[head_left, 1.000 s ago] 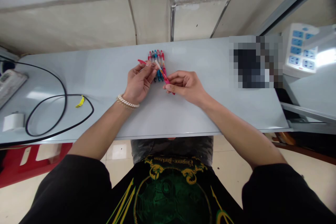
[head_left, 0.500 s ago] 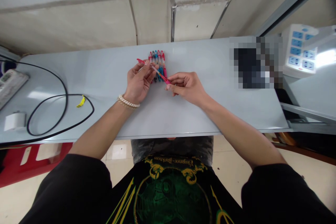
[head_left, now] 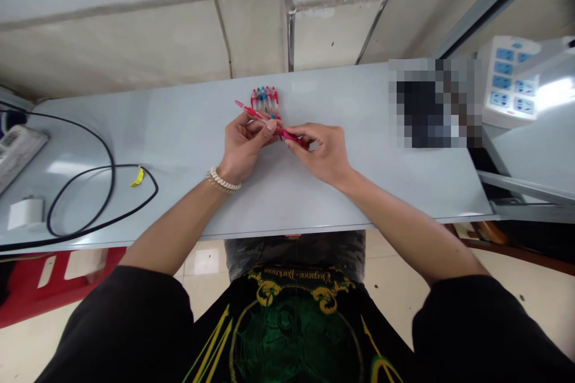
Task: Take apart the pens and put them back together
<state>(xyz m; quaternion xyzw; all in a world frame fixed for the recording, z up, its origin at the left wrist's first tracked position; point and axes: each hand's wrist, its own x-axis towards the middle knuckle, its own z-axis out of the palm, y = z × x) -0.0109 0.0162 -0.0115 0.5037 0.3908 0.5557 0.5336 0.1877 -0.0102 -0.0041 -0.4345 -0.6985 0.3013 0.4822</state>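
A slim red pen with a clear section (head_left: 253, 112) slants between my two hands, above the table. My left hand (head_left: 246, 145) is closed round its middle, thumb pressed on the barrel. At the lower right, the fingers of my right hand (head_left: 320, 149) pinch its pink-red grip end (head_left: 296, 138). Just behind my left hand, several clear pens with red and blue parts (head_left: 266, 97) lie side by side on the table. Their lower ends are hidden by my hands.
The grey table (head_left: 350, 191) reaches to the wall. On the left lie a black cable (head_left: 112, 179) with a yellow tag (head_left: 137, 177), a white adapter (head_left: 26, 213) and a white power strip (head_left: 20, 149). A white multi-socket block (head_left: 512, 81) stands at the right, past a blurred-out dark thing (head_left: 422, 111).
My left hand has slid along the pen towards my right hand, and more of its red upper part shows. Both hands have shifted slightly to the right and closer together.
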